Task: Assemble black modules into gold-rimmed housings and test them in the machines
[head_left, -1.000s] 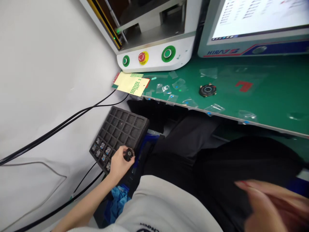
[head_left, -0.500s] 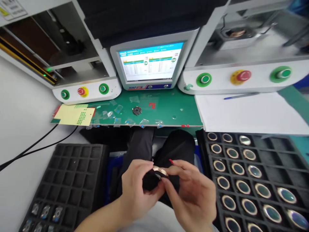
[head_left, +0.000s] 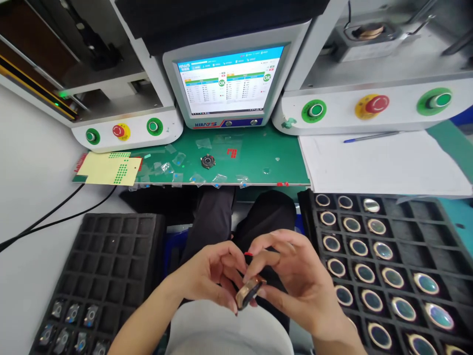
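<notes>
Low in front of my torso, a gold-rimmed watch case is tilted nearly edge-on between my hands. My left hand has its thumb and curled fingers at the left side of the case. From the right, my right hand pinches it with thumb and fingers. A small red piece shows at a right fingertip; it looks like the red stickers on the green mat. Part of the case is hidden by my fingers.
A round dark watch part lies on the green mat among clear film scraps. At right, a black tray holds several gold-rimmed watch cases. At left, another black tray holds small parts. Beyond stand a monitor and button panels.
Both hands have shifted slightly toward my body and turned the watch case, so its gold side now shows. The red piece has moved left with my right fingers. The view has tilted slightly.
</notes>
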{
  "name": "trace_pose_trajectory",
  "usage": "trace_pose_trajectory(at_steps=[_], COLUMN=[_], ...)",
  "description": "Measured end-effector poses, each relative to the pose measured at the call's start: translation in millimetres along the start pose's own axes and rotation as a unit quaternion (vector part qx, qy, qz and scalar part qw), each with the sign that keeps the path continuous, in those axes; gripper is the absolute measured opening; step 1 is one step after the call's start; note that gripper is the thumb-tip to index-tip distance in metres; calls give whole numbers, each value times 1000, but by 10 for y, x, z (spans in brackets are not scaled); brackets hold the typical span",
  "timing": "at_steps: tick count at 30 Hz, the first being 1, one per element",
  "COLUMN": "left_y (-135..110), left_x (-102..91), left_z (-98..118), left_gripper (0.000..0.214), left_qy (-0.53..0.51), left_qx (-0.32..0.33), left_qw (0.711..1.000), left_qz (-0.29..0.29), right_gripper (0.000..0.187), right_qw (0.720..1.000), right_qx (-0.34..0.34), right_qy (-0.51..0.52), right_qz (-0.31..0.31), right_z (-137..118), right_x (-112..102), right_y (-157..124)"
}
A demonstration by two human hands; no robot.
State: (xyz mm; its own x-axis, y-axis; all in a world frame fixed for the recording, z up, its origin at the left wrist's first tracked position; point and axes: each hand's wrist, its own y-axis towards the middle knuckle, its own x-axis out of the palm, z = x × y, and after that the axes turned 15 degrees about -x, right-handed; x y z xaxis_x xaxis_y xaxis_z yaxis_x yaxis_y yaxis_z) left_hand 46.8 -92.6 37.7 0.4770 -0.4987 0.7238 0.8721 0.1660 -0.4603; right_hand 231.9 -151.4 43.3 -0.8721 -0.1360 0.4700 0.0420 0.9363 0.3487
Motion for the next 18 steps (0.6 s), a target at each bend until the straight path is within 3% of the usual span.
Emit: trace_pose_trajectory(at_steps=[2,5,8,10,14,18], left_y=[5,-14,-38,-49,-68,-79], left_x=[25,96,171,206,229,224], left_z=[-10,1,31,57,104,117], left_gripper=[57,57,53,54,56,53], left_qy=[9,98,253,333,441,487], left_qx=[42,161,296,352,392,398], left_qw=[999,979,904,846,762,724], left_qz=[6,80,179,224,269,282], right_gripper=[54,40,26,21,19,20], right_qw=[999,980,969,977,988,985], right_qx=[-26,-94,-69,-21,42,79], right_qy=[-40,-148,-157,-112,-40,-11], right_qz=[15,97,176,179,145,154], right_z=[-5,-39,-76,-86,-79,-96], right_x=[-3,22,89,136,181,201], right_y=[0,-8,-37,-64,-99,-85])
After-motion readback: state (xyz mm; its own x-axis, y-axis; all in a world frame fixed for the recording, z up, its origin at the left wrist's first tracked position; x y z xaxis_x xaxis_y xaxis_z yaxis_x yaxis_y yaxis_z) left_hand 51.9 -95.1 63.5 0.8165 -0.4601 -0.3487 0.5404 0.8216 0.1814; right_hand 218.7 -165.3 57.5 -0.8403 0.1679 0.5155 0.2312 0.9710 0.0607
